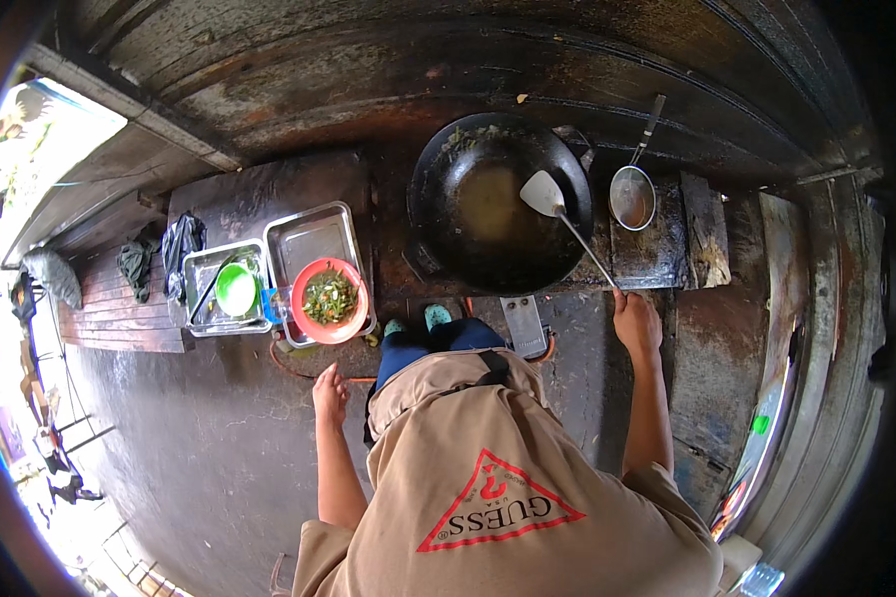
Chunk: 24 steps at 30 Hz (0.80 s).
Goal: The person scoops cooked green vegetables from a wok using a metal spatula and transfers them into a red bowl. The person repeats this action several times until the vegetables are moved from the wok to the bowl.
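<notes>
In my right hand [638,324] is the handle end of a long metal wok spatula [542,194]. Its broad blade rests over the right side of a large black wok [437,246]. Yellowish oil [493,200] pools in the wok's bottom, and green scraps [467,142] cling to its far wall. My left hand [331,392] hangs beside my body with nothing in it, its fingers partly spread. Nearest to it is an orange-red bowl [299,313] of chopped green vegetables [331,297] in liquid, standing on a metal tray [310,233].
A second metal tray [207,261] holds a green bowl [235,289] and a dark-handled utensil. A handled strainer [632,198] lies right of the wok. Below the counter edge is a metal box [524,328] with an orange hose [551,347]. Black plastic bags [183,250] lie at left.
</notes>
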Each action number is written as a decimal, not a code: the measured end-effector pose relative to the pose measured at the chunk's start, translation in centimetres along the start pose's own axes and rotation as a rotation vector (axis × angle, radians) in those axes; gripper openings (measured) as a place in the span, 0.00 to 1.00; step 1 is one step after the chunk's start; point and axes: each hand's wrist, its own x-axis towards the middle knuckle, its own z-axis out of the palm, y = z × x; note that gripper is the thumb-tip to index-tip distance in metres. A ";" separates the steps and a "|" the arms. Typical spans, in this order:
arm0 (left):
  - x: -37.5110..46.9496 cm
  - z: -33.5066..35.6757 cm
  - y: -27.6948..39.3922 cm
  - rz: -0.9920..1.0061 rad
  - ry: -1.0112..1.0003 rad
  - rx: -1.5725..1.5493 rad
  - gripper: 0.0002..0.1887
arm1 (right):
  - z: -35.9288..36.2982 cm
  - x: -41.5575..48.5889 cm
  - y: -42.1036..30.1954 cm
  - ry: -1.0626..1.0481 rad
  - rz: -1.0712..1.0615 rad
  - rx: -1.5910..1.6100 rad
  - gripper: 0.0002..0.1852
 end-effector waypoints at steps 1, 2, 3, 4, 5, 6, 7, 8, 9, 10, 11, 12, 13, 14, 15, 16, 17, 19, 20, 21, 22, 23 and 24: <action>0.7 -0.9 -0.7 -0.041 0.040 0.012 0.14 | 0.0 0.2 0.2 0.001 0.008 0.000 0.27; 1.4 -1.6 -1.4 -0.048 0.047 0.015 0.13 | 0.0 0.3 0.3 0.002 0.016 0.000 0.27; 1.9 -2.2 -1.9 -0.065 0.047 0.000 0.13 | 0.0 0.4 0.4 -0.009 0.038 -0.011 0.27; 2.4 -2.7 -2.3 -0.083 0.047 -0.015 0.13 | 0.1 0.5 0.4 -0.018 0.041 -0.004 0.27; 2.7 -2.9 -2.5 -0.099 0.047 -0.031 0.13 | 0.2 0.6 0.3 -0.037 0.056 -0.008 0.27; 3.0 -3.0 -2.6 -0.103 0.055 -0.006 0.12 | 0.3 0.7 0.2 -0.053 0.076 -0.021 0.27; 3.1 -2.9 -2.7 -0.107 0.062 0.017 0.12 | 0.6 0.7 -0.1 -0.064 0.062 0.000 0.26; 3.1 -2.8 -2.7 -0.110 0.070 0.041 0.11 | 1.0 0.8 -0.5 -0.072 0.056 0.011 0.26; 3.1 -2.5 -2.7 -0.103 0.049 0.069 0.09 | 1.4 0.9 -0.9 -0.082 0.059 0.017 0.26; 3.0 -2.3 -2.7 -0.094 0.029 0.097 0.07 | 1.9 0.9 -1.3 -0.113 0.057 0.035 0.26; 2.9 -2.0 -2.7 -0.085 0.009 0.124 0.05 | 2.5 0.9 -1.5 -0.128 0.008 0.057 0.26; 2.8 -1.8 -2.7 -0.083 0.010 0.129 0.05 | 3.3 0.8 -1.8 -0.148 -0.026 0.072 0.27; 2.7 -1.6 -2.8 -0.079 0.009 0.132 0.06 | 3.9 0.9 -1.8 -0.139 -0.102 0.102 0.27; 2.7 -1.6 -2.9 -0.080 0.004 0.134 0.06 | 4.9 1.1 -2.3 -0.080 -0.111 0.143 0.25; 2.8 -1.6 -3.1 -0.075 0.001 0.141 0.07 | 5.8 1.3 -2.6 -0.142 -0.215 0.066 0.26; 2.8 -1.7 -3.3 -0.074 -0.006 0.146 0.09 | 6.4 1.5 -2.8 -0.205 -0.321 -0.014 0.27; 2.8 -1.9 -3.6 -0.072 -0.011 0.151 0.11 | 6.8 1.6 -2.9 -0.308 -0.272 0.019 0.29; 2.9 -2.3 -4.2 -0.081 -0.036 0.162 0.11 | 7.2 1.5 -3.4 -0.396 -0.140 0.254 0.31; 3.0 -2.4 -4.5 -0.085 -0.049 0.167 0.11 | 7.3 1.1 -3.5 -0.396 -0.153 0.307 0.31; 2.9 -2.6 -4.8 -0.090 -0.032 0.182 0.11 | 7.3 0.7 -3.8 -0.395 -0.164 0.349 0.32; 2.8 -2.8 -5.1 -0.095 -0.015 0.198 0.11 | 7.1 0.2 -3.7 -0.375 -0.178 0.411 0.32; 2.7 -2.9 -5.4 -0.101 0.001 0.214 0.11 | 6.9 -0.1 -3.8 -0.362 -0.163 0.399 0.32; 2.6 -3.0 -5.7 -0.111 0.014 0.220 0.11 | 6.8 -0.4 -4.0 -0.343 -0.169 0.396 0.32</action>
